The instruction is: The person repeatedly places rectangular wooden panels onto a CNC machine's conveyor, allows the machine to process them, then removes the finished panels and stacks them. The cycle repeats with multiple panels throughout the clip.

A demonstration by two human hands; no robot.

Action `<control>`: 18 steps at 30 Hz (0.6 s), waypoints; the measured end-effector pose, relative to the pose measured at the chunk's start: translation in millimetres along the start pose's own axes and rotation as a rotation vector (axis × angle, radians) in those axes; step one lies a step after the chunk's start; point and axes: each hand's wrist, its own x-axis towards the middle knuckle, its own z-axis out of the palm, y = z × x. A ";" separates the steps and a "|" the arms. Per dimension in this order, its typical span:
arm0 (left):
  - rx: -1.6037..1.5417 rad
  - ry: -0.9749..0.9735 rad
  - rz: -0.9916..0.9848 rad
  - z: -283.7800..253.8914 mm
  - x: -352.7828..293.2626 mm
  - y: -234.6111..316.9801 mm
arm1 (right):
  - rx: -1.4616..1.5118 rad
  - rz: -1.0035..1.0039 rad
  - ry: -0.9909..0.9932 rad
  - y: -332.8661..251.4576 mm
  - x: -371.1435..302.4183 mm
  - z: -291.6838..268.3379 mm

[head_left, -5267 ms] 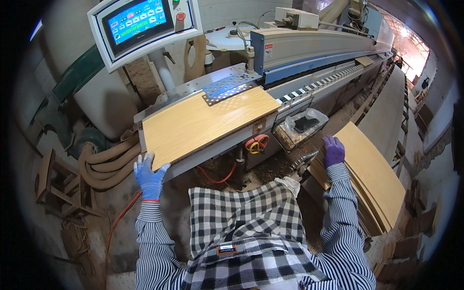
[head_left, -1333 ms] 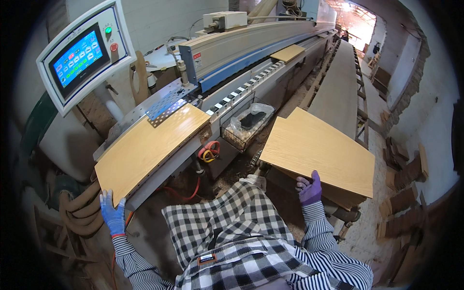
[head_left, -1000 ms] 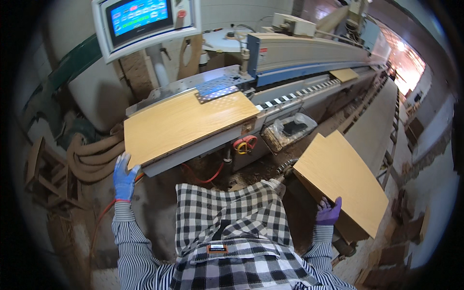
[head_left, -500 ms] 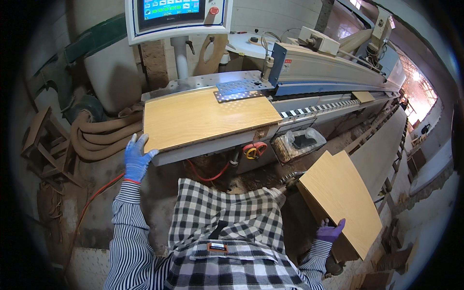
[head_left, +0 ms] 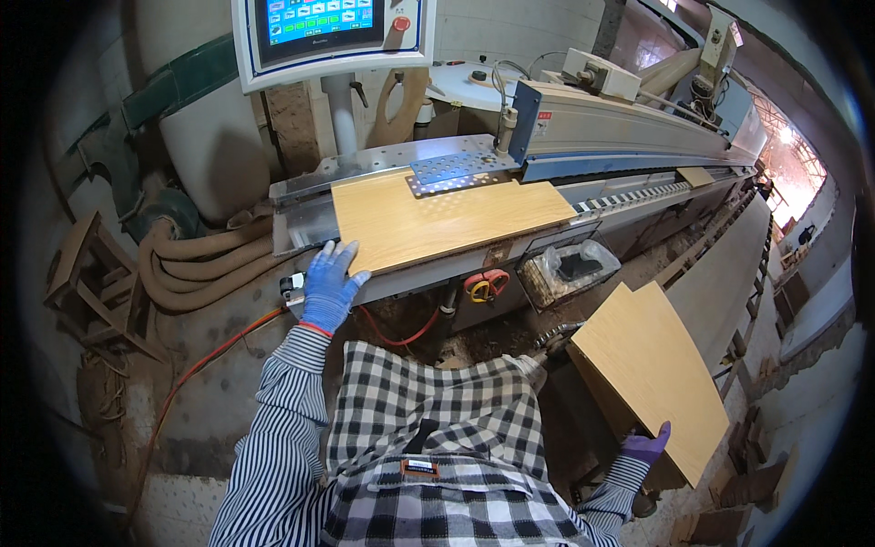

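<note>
A light wood-grain panel (head_left: pixel 383 223) lies flat on the bed of a long edge-banding machine (head_left: pixel 629 137). At the panel's near left corner is my left hand (head_left: pixel 330 281), in a blue glove, with its fingers spread against the end and edge. The perforated guard plate (head_left: pixel 465 167) overhangs the panel's far side. To my right, a second wood-grain panel (head_left: pixel 656 369) rests tilted, with other board under it. My right hand (head_left: pixel 643 447), in a purple glove, grips its near edge, thumb upward; its other fingers are mostly hidden.
A control screen (head_left: pixel 319 25) on a post stands behind the machine. Below the bed hang red-and-yellow-handled tools (head_left: pixel 486 285) and a plastic-lined bin (head_left: pixel 574 269). Thick hoses (head_left: pixel 196 278) and a wooden stool (head_left: pixel 105 283) are at left. A red hose (head_left: pixel 205 365) crosses the floor.
The panel on the machine has slid right along the bed, with my left hand following at its corner. Metal bed now shows at its left. My right hand stays at the tilted panel.
</note>
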 end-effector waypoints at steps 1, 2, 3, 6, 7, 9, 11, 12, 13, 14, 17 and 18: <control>-0.036 -0.026 0.026 0.8 3.2 2.6 | 0.010 0.018 -0.027 -4.1 -7.1 2.8; -0.072 -0.052 0.051 1.2 5.8 4.3 | -0.055 0.033 -0.046 -8.6 -8.5 -0.7; -0.106 -0.076 0.073 0.6 7.6 6.3 | -0.121 0.050 -0.069 -13.2 -7.3 -5.8; -0.132 -0.034 0.052 -7.8 0.8 8.4 | -0.182 0.157 -0.152 -22.0 -4.5 -25.5; -0.151 -0.007 0.065 -8.9 -2.0 6.0 | -0.180 0.203 -0.180 -23.5 -4.9 -32.0; -0.123 0.052 0.068 -19.8 -14.2 5.4 | -0.188 0.215 -0.261 -19.5 -7.9 -32.5; -0.144 0.068 0.010 -31.9 -30.8 5.9 | -0.210 0.148 -0.367 -3.0 -18.8 -17.4; -0.151 0.023 -0.003 -38.0 -36.8 10.9 | -0.287 0.086 -0.297 4.2 -38.2 1.9; -0.156 0.002 -0.001 -48.1 -44.2 18.1 | -0.331 0.076 -0.327 14.6 -48.8 16.3; -0.168 -0.017 0.004 -56.7 -50.7 28.5 | -0.335 0.142 -0.360 25.6 -54.2 28.0; -0.196 -0.042 0.063 -71.3 -71.6 47.8 | -0.318 0.262 -0.657 68.1 -94.7 78.0; -0.174 -0.052 0.099 -73.0 -77.1 52.9 | -0.294 0.376 -0.719 82.1 -106.3 91.3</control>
